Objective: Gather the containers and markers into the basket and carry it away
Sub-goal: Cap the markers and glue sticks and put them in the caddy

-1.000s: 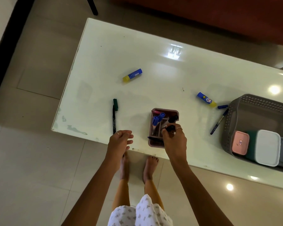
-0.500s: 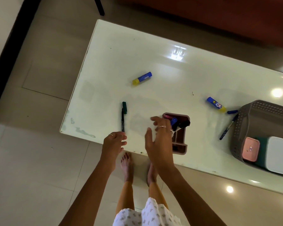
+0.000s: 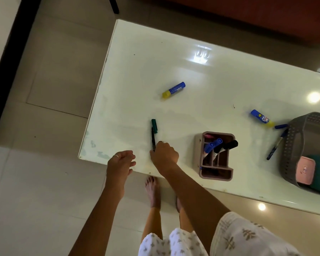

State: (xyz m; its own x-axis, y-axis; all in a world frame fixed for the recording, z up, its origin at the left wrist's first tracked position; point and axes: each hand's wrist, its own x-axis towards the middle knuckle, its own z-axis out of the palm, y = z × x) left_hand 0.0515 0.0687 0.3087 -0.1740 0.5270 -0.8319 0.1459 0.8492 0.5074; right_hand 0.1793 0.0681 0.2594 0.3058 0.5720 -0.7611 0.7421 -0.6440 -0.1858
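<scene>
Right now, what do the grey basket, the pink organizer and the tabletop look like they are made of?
Grey basket: probably moulded plastic, matte, with regular rows of punched holes in its wall.
Pink organizer: likely plastic too, dull pinkish finish, with rounded corners and moulded dividers.
Tabletop: a glossy pale surface that mirrors ceiling lights; glass or lacquer, cannot tell which.

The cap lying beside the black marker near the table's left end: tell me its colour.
Dark green. The cap lies loose by the black marker, clearest in the head view.
</scene>
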